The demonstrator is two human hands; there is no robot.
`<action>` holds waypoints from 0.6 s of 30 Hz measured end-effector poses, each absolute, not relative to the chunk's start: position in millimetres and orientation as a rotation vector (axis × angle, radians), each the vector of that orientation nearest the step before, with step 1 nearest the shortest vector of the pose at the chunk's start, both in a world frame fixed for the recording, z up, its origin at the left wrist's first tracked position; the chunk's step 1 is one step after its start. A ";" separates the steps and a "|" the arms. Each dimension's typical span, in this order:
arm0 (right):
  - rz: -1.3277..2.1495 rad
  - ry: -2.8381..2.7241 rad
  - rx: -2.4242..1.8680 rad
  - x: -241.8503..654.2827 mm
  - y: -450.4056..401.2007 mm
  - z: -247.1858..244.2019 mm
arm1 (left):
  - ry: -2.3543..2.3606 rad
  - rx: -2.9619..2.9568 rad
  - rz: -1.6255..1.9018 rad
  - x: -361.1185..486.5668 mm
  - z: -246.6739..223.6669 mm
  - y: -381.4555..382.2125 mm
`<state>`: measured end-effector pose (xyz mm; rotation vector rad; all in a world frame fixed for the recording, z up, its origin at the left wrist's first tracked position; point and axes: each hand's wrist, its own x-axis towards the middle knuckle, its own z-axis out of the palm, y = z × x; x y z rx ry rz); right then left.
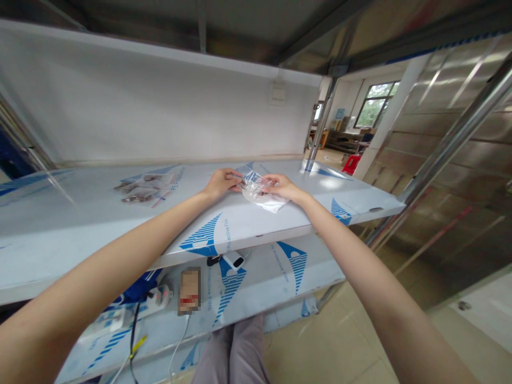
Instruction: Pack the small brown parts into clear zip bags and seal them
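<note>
A clear plastic bag is held between my two hands above the film-covered metal shelf. My left hand pinches the bag's left side, fingers closed. On the right side, my right hand grips the bag with thumb and fingers. Something white shows at the bag's lower part; its contents are too small to make out. Further left on the same shelf lies another clear bag with several metallic pieces in it, touched by neither hand.
The lower shelf carries a phone-like object with a white cable, a white device, a power strip and blue cloth. A metal post stands at the back right. An upper shelf hangs overhead.
</note>
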<state>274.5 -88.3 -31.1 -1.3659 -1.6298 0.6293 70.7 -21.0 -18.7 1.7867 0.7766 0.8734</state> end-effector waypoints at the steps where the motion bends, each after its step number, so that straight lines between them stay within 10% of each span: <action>1: 0.660 -1.639 -1.356 276.7 -90.7 -29.4 | 0.782 1.801 0.869 70.5 -18.5 -20.9; 18: 0.805 -1.405 -1.274 282.6 -92.4 -29.0 | 0.780 1.877 0.968 76.9 -10.5 -31.0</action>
